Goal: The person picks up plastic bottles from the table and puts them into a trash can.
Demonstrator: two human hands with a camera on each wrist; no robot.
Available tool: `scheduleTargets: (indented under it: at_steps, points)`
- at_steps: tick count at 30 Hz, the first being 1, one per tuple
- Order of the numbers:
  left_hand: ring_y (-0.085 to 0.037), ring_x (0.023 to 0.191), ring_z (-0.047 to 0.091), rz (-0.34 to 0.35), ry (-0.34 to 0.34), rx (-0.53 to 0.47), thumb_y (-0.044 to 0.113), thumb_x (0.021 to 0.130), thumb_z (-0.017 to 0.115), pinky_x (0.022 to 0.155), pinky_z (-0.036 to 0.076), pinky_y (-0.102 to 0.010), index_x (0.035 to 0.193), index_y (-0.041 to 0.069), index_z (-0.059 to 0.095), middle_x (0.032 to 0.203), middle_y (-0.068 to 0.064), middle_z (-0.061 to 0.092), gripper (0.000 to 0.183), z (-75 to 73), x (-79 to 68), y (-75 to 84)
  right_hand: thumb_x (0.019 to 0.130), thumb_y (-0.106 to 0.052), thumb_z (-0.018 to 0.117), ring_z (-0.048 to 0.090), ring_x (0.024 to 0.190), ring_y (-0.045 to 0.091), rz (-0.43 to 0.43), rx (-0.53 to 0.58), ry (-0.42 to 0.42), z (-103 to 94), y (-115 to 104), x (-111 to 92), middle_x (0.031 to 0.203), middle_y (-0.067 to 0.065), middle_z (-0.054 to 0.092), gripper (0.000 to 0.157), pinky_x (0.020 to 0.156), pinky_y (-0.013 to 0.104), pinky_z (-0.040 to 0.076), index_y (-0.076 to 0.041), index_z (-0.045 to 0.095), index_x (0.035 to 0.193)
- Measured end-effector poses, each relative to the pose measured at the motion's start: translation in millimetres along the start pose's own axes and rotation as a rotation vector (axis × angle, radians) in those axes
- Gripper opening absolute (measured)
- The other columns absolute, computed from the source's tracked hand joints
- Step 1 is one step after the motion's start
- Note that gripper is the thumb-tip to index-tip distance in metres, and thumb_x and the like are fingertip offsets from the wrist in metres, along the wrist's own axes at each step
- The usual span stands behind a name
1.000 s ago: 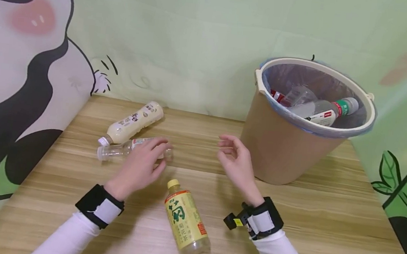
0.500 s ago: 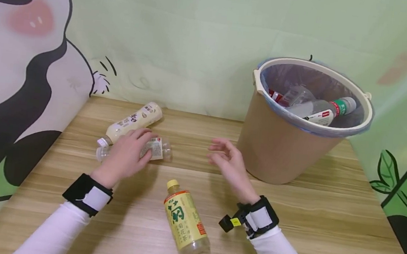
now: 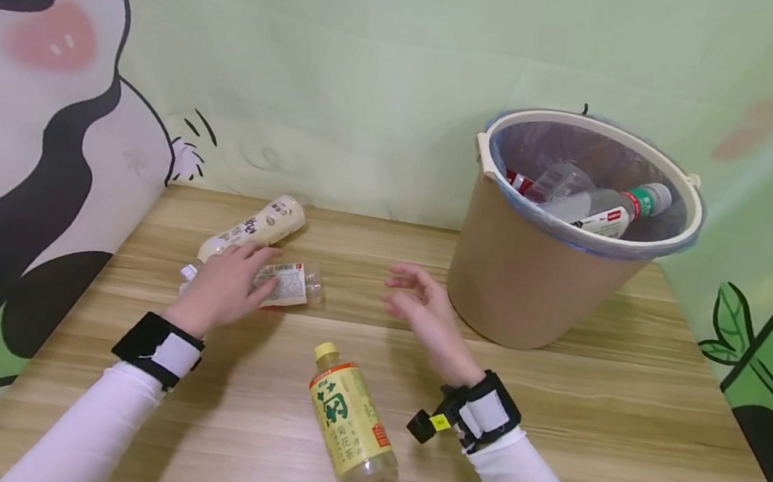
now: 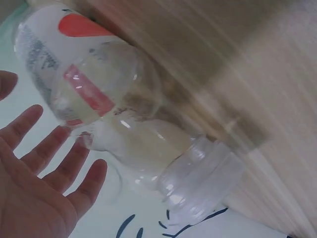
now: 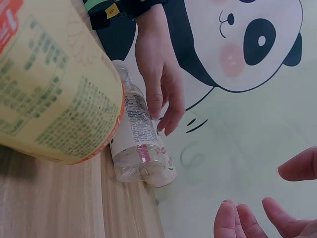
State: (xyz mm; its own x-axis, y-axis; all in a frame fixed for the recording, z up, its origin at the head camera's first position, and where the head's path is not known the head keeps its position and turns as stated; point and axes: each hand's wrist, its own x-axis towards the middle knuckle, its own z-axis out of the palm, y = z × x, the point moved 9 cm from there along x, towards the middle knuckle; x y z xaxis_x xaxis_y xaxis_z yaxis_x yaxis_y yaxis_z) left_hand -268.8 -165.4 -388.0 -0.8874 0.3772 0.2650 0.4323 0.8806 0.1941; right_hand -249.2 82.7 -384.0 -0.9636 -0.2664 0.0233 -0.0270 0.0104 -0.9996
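Note:
My left hand (image 3: 222, 287) is over the clear plastic bottle (image 3: 292, 284), covering its neck end in the head view. In the left wrist view the fingers (image 4: 54, 148) are spread beside that bottle (image 4: 133, 139), not curled round it. Behind it, partly covered, lies a cream-labelled bottle (image 3: 274, 221). Relaxed and holding nothing, my right hand (image 3: 426, 316) hovers above the table, left of the bin. A yellow-labelled tea bottle (image 3: 352, 430) with a yellow cap lies between the forearms; it looms large in the right wrist view (image 5: 54, 94).
A tan bin (image 3: 523, 287) with a plastic liner stands at the right rear of the wooden table (image 3: 622, 423). Inside it are several discarded bottles (image 3: 595, 208). A panda-print cloth (image 3: 345, 95) closes off the back and sides.
My left hand has moved left along the clear bottle towards its neck, uncovering its label and base. The right hand has drifted slightly left and down. The bottles lie about where they were.

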Motion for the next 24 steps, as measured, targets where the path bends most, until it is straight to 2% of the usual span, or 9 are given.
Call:
scheduleTargets:
  at_steps: [4, 8, 18, 24]
  points:
    - [-0.045, 0.116, 0.047, -0.015, -0.052, -0.001, 0.036, 0.096, 0.049, 0.095, 0.040, -0.060, 0.134, 0.004, 0.048, 0.131, -0.022, 0.050, 0.050, 9.5, -0.9, -5.2, 0.088, -0.004, 0.053, 0.057, 0.103, 0.031, 0.003, 0.002, 0.003, -0.1, 1.7, 0.1, 0.120, 0.018, 0.053, 0.044, 0.096, 0.052, 0.045, -0.003, 0.047, 0.132]
    - [-0.045, 0.119, 0.044, -0.028, -0.097, -0.002, 0.041, 0.097, 0.047, 0.098, 0.037, -0.060, 0.138, 0.006, 0.045, 0.134, -0.022, 0.048, 0.054, 18.9, -2.6, -8.9, 0.088, -0.003, 0.053, 0.055, 0.106, 0.038, 0.011, 0.006, 0.004, -0.3, 4.4, 0.9, 0.121, 0.020, 0.052, 0.043, 0.096, 0.051, 0.045, -0.005, 0.048, 0.131]
    - [-0.042, 0.121, 0.044, -0.030, -0.098, -0.008, 0.042, 0.095, 0.050, 0.100, 0.037, -0.058, 0.140, 0.009, 0.043, 0.134, -0.019, 0.049, 0.056, 29.1, -8.2, -11.2, 0.090, -0.006, 0.053, 0.053, 0.111, 0.042, 0.012, 0.010, -0.015, 0.8, 4.5, -1.5, 0.126, 0.026, 0.048, 0.043, 0.095, 0.047, 0.047, -0.003, 0.046, 0.132]
    - [-0.042, 0.122, 0.045, -0.017, -0.084, 0.005, 0.042, 0.095, 0.050, 0.099, 0.038, -0.058, 0.139, 0.006, 0.042, 0.134, -0.020, 0.050, 0.058, 30.6, -9.1, -3.6, 0.089, -0.006, 0.053, 0.053, 0.111, 0.042, 0.022, 0.016, -0.008, -1.3, 5.1, -2.6, 0.122, 0.020, 0.051, 0.043, 0.093, 0.044, 0.048, -0.004, 0.046, 0.132]
